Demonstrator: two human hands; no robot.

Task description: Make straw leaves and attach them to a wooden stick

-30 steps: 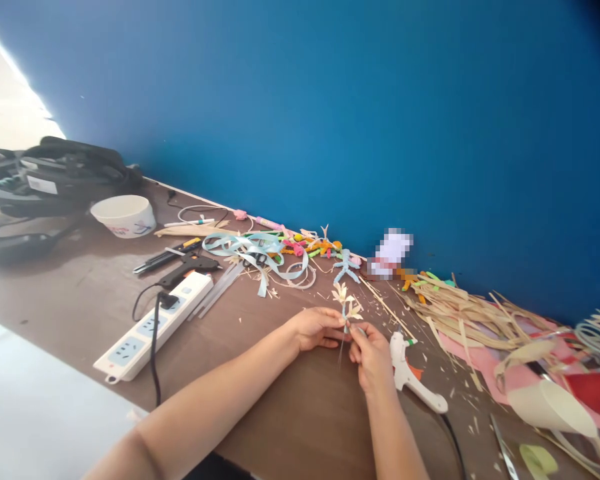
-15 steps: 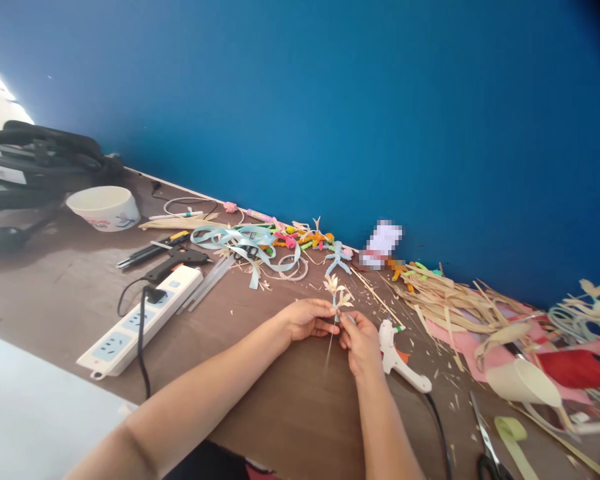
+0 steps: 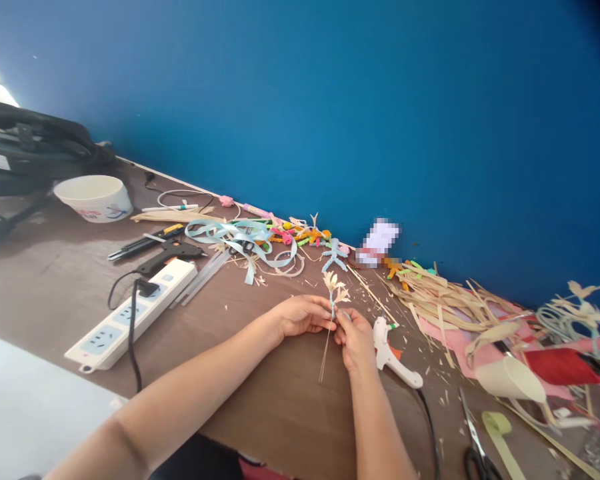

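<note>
Between my two hands stands a small handmade flower (image 3: pixel 334 288) with pale, straw-like petals, a light blue wrapped upper stem and thin bare wires trailing below. My left hand (image 3: pixel 306 316) pinches the stem from the left, just under the blooms. From the right, my right hand (image 3: pixel 354 335) is closed at the same stem, thumb and fingers pressed together near the blue wrapping. Whether a loose end of the wrapping lies in the right fingers is too small to tell. A white glue gun (image 3: pixel 394 353) lies right beside my right hand.
At left are a power strip (image 3: pixel 130 317), a black glue gun (image 3: pixel 173 253), a utility knife (image 3: pixel 145 242) and a white bowl (image 3: pixel 95 200). Light blue ribbon (image 3: pixel 250 233) lies behind my hands. To the right are straw strips (image 3: pixel 445 293), scissors (image 3: pixel 474 440) and green ribbon (image 3: pixel 500 437).
The whole view has shifted slightly, so things sit a little further left. Both hands keep hold of the flower, and its wires below now show more sharply.
</note>
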